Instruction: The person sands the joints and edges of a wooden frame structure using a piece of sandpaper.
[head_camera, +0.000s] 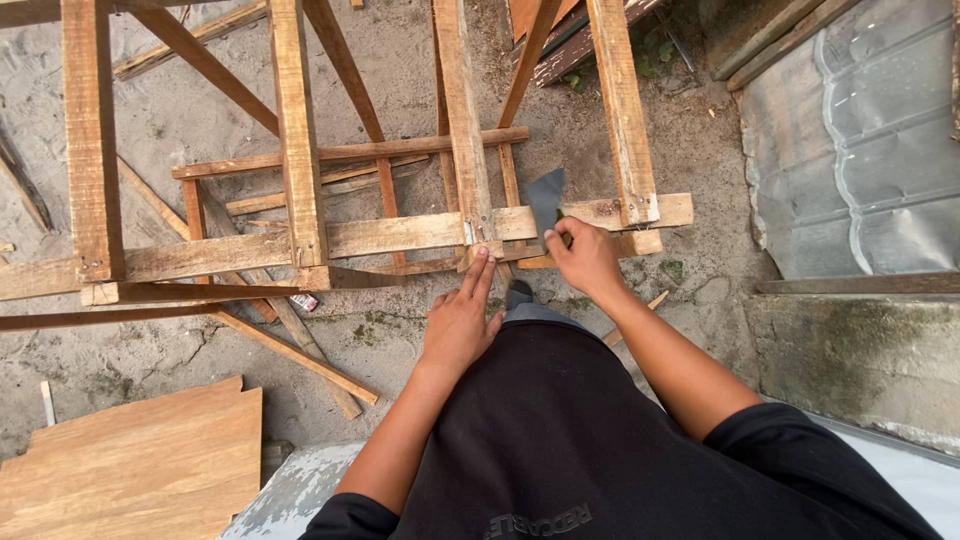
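I look straight down on a rough wooden frame (300, 150) of nailed planks and slats. My left hand (460, 320) reaches forward, its fingertips pressed on a small wooden piece at the joint where an upright plank (462, 120) meets the horizontal crosspiece (400, 236). My right hand (585, 260) is closed around the handle of a dark metal-headed tool (546, 196), a hatchet or hammer, whose head lies over the crosspiece just right of the joint. The handle is hidden in my fist.
Sandy ground lies far below the frame. A plywood sheet (140, 460) sits at lower left, with loose slats (290, 350) nearby. Corrugated grey roofing (860, 150) and a concrete ledge (860, 350) are at right. My dark shirt fills the bottom.
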